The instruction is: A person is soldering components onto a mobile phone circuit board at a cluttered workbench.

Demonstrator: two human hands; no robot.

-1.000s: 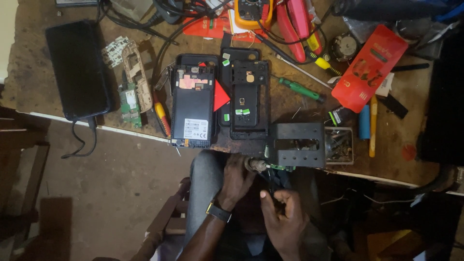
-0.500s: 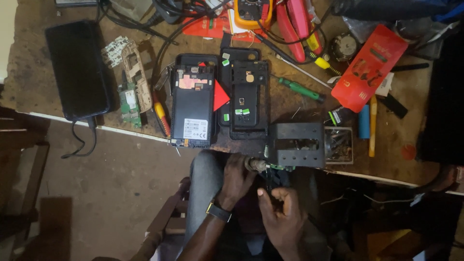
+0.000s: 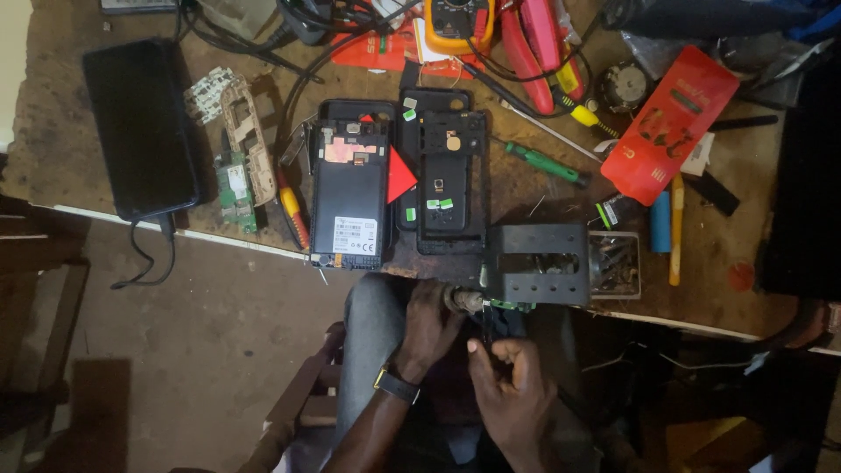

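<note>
A small dark part (image 3: 487, 326), too dim to identify, sits pinched between two hands just below the table's near edge, over the person's lap: the left hand (image 3: 431, 326), a watch on its wrist, clenches its grip around the part's upper end beside a small round metal piece (image 3: 462, 300), while the right hand (image 3: 512, 394) grasps the lower end with its fingertips (image 3: 475, 347). Directly above them a black perforated metal bracket (image 3: 539, 263) overhangs the near edge of the table (image 3: 53, 131), with one small open box of metal bits (image 3: 616, 265) touching its right side. Farther in, two opened phones lie side by side, one showing its battery (image 3: 350, 197) and one a bare black frame (image 3: 447, 175), with a red triangular pick (image 3: 399, 175) between them. One black phone (image 3: 140, 127) rests face up near the left edge, one green circuit board (image 3: 235, 188) beside it. One green-handled screwdriver (image 3: 547, 164) and one red card package (image 3: 670, 123) lie toward the right.
</note>
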